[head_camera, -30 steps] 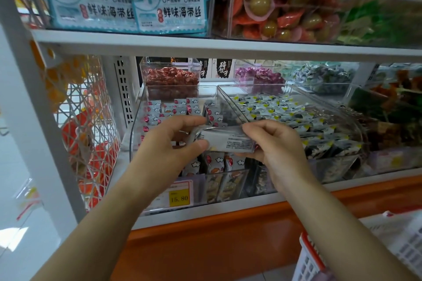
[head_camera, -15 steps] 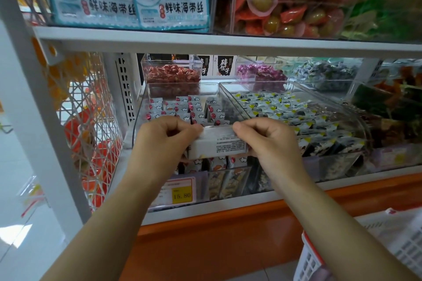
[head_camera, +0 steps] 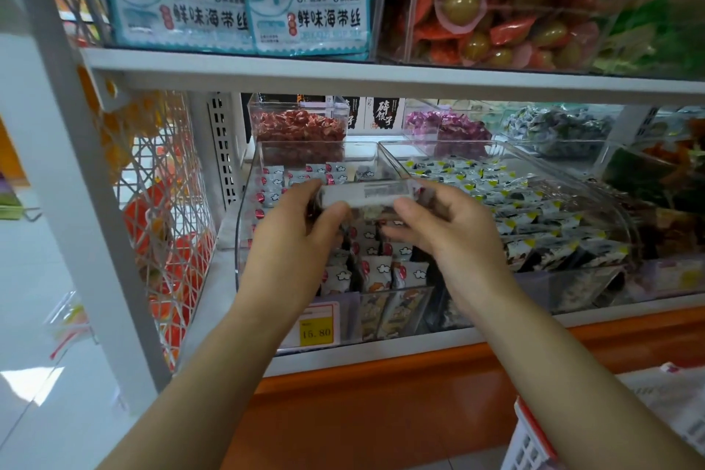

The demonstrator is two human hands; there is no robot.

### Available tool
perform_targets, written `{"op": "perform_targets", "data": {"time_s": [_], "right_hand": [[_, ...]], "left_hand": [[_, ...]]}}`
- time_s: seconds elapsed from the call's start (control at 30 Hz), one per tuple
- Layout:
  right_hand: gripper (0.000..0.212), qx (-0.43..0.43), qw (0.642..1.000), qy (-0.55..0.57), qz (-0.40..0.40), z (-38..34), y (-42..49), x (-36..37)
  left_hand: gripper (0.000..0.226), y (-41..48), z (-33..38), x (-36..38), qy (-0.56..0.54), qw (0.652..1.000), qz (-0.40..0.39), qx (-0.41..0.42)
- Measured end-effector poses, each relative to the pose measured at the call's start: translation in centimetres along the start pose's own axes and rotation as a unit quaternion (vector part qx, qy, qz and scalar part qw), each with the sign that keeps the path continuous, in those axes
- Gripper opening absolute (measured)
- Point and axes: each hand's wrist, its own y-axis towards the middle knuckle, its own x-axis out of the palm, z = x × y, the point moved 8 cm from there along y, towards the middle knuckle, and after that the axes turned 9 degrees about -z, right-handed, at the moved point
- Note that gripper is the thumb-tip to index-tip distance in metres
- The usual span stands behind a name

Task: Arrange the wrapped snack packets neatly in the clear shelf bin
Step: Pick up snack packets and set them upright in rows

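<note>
Above clear shelf bin [head_camera: 244, 225]: left hand [head_camera: 290, 237] and right hand [head_camera: 450, 233] pinch opposite ends of one snack packet [head_camera: 366, 195], held level over packed rows.

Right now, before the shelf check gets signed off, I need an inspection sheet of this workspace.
Surface: white shelf, orange base below.
Job's things: clear bin holds rows of cloud-print packets; a stack of packets held above it.
Clutter: price tag reading 15.80 at the bin's front.
Grippers: left hand and right hand pinch the stack's ends.
Cables: nothing seen.
Surroundings: neighbouring bin of yellow-cornered packets, kelp bags above, basket lower right.
</note>
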Motion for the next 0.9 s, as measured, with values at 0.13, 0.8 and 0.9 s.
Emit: {"op": "perform_targets", "data": {"time_s": [0.13,0.8,0.9], "right_hand": [[0.018,-0.001,0.998,-0.023,0.061,-0.8,2.4,-1.8],[0.031,0.005,0.990,-0.141,0.027,0.8,12.6,0.1],[0.025,0.004,0.987,-0.160,0.017,1.2,13.9,1.9]], "left_hand": [[0.056,2.1,-0.6,0.6,0.122,0.992,-0.028,0.000],[0.081,13.9,-10.3,3.3,0.394,0.877,-0.196,-0.195],[0.085,13.2,-9.9,3.1,0.421,0.857,-0.206,-0.214]]}}
